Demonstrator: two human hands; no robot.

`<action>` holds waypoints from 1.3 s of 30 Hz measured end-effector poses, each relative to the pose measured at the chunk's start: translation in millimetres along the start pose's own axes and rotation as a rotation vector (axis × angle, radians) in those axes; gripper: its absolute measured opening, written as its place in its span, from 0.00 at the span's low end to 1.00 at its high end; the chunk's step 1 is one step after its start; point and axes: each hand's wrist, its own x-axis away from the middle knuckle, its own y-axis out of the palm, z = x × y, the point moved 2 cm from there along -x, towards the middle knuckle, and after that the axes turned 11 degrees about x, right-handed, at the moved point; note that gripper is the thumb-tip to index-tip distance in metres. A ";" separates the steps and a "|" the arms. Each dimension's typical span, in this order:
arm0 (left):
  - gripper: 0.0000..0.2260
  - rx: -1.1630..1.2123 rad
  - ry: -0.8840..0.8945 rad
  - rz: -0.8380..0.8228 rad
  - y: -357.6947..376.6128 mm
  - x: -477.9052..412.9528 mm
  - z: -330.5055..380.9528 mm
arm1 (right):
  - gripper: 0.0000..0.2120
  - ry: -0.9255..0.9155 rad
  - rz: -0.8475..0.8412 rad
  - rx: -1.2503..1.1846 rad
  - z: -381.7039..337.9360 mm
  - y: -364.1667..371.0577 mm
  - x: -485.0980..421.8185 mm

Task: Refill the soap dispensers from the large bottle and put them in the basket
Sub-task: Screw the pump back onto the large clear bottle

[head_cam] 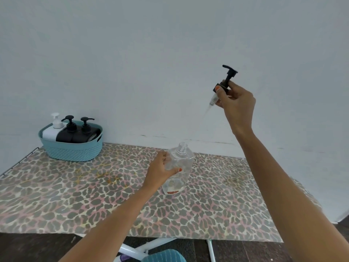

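Teal woven plastic basket (73, 151), far left: three pump dispensers (70, 131) in. Left grip (162, 170) curled round clear plastic bottle (184, 161); right grip (237, 104) pinching black pump head (227, 76), held high. Refill, recap, basketing to do.

There are one teal basket (73, 151) at the table's (75, 195) far left corner, three dispensers in it, one white dispenser (50, 134) and two black dispensers (66, 134), one clear bottle (182, 164) and one black pump head (228, 77).
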 end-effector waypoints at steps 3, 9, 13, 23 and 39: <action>0.29 0.017 -0.011 -0.005 0.2 -0.4 -1.1 | 0.08 -0.004 -0.026 0.032 2.9 4.9 5.0; 0.29 0.028 -0.019 -0.002 0.0 -1.3 -2.7 | 0.03 -0.016 0.066 -0.007 -6.8 -1.1 -8.1; 0.30 0.038 -0.022 -0.006 0.2 -1.7 -3.3 | 0.04 -0.041 0.062 0.013 -9.0 0.0 -13.7; 0.30 0.019 -0.016 -0.003 -0.2 -1.3 -2.1 | 0.09 -0.016 -0.121 0.165 41.0 40.6 22.6; 0.29 0.046 -0.044 0.021 0.8 -1.4 0.1 | 0.15 0.076 -0.305 0.241 100.1 73.4 88.1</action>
